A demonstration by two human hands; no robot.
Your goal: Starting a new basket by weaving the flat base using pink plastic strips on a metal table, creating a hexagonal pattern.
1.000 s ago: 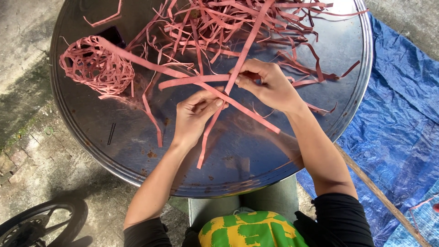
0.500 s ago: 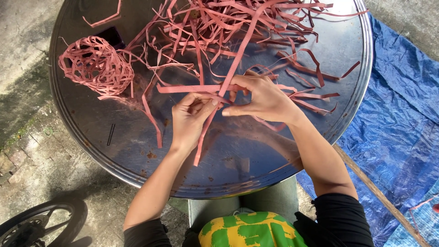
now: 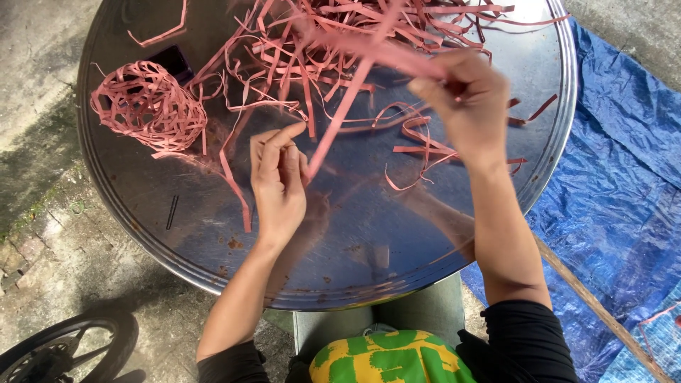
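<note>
My left hand [image 3: 278,186] rests over the middle of a round shiny metal table [image 3: 369,234], fingers pinching the lower end of a long pink strip [image 3: 340,117]. Raised toward the upper right, my right hand [image 3: 464,106] is closed on the upper part of the same pink strip and looks blurred. A heap of loose pink strips [image 3: 333,50] covers the far half of the table. At the left lies a woven ball of pink strips [image 3: 147,106].
A blue tarp [image 3: 617,198] covers the ground on the right, with a wooden stick [image 3: 596,312] lying across it. A dark wheel [image 3: 64,347] shows at the bottom left. Bare concrete ground [image 3: 35,106] lies to the left. A dark flat object [image 3: 170,60] sits behind the ball.
My right hand has lifted up and to the right, pulling the pink strip away from the left hand. The left hand has stayed nearly in place.
</note>
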